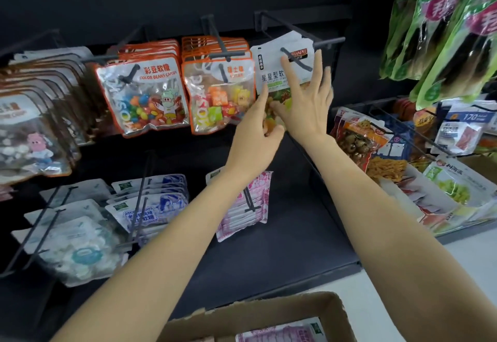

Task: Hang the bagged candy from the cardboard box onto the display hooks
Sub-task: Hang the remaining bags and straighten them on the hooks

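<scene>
White star-candy bag [282,72]: threaded on upper-right display hook [295,59], left hand [255,137] fingers pinching its lower edge, right hand [309,99] fingers spread flat against it; neighbouring hooks stocked; cardboard box [258,317] below holds further bags, hanging unfinished.

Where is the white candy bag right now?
The white candy bag hangs on a hook right of the orange-trimmed bags, between both hands.

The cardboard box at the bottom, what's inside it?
Inside the cardboard box, one pink-and-white candy bag shows. The box's near wall and the frame edge hide the rest.
</scene>
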The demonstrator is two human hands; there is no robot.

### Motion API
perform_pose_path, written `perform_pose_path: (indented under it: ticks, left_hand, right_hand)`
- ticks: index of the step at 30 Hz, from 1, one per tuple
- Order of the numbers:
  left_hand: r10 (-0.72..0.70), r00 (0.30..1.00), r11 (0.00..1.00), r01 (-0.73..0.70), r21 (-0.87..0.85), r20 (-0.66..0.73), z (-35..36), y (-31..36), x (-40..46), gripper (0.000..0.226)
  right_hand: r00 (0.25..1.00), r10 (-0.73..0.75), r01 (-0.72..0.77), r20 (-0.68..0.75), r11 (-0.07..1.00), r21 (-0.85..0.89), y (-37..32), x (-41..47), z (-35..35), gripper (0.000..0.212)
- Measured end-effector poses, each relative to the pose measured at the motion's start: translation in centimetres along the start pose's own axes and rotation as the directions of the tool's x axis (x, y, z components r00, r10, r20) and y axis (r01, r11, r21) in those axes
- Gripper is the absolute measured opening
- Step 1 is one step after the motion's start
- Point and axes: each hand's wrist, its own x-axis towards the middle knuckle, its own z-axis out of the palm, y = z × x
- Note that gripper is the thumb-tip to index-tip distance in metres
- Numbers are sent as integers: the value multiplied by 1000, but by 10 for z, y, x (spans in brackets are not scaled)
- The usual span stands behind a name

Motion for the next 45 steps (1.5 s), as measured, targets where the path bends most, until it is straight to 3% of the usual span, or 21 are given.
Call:
perform_pose_path:
  ticks: [4,8,11,14,15,18,22,25,27,30,32,34,36,39,42,45]
  left_hand:
    - [47,998,998,-46,40,-39,-9,-14,-33,52]
    - [295,951,895,-241,376,-93,-20,-46,-84,29]
    - [406,914,793,-362,491,18,-26,-81,-140,18]
    - [273,953,802,-302,515,133,-27,-124,-208,20]
    - [188,968,813,-248,526,167,-26,-139,-232,22]
    - [-141,947,815,-54,576,288,-17,-181,-295,26]
    - [-539,737,694,115,711,408,1,-224,-354,36]
    - [-729,570,621,317,716,379,19,-246,-390,36]
    - [-824,439,554,491,673,358,32,-254,-410,35]
    - [-893,278,448,631,634,354,48,-259,-427,38]
    - [-903,229,420,640,643,362,54,-261,-431,38]
    - [-903,213,417,645,640,373,56,-265,-431,37]
    - [-893,225,434,658,616,390,57,-267,-426,36]
    - [-879,264,458,697,552,397,61,-265,-416,37]
    - [-885,217,384,842,379,412,72,-260,-408,41]
    - [-898,84,152,980,126,432,80,-245,-406,62]
  right_hand:
    - [998,40,-33,-42,987,156,-5,-47,-10,53]
    - [973,-62,118,-222,962,248,-7,-136,-35,25]
    - [995,-86,98,-54,951,294,-8,-214,-46,21]
    - [966,-100,43,237,972,232,-2,-292,-39,17]
    - [922,-88,14,378,981,194,2,-315,-33,16]
    - [666,3,-80,746,995,67,15,-373,-12,17]
    - [353,106,-101,930,992,-75,23,-434,16,28]
    - [68,248,-78,966,967,-243,30,-482,35,53]
    - [-59,357,-144,932,921,-362,34,-509,42,76]
    - [-158,454,-248,877,841,-480,35,-537,52,99]
    - [-210,498,-239,841,808,-538,32,-548,60,99]
    - [-190,520,-116,833,830,-545,31,-554,65,84]
    - [-80,492,18,867,870,-492,32,-552,67,58]
    - [90,418,80,904,902,-424,28,-528,57,29]
    - [209,387,-15,898,919,-393,19,-485,31,20]
    - [412,410,-349,813,896,-275,11,-448,3,33]
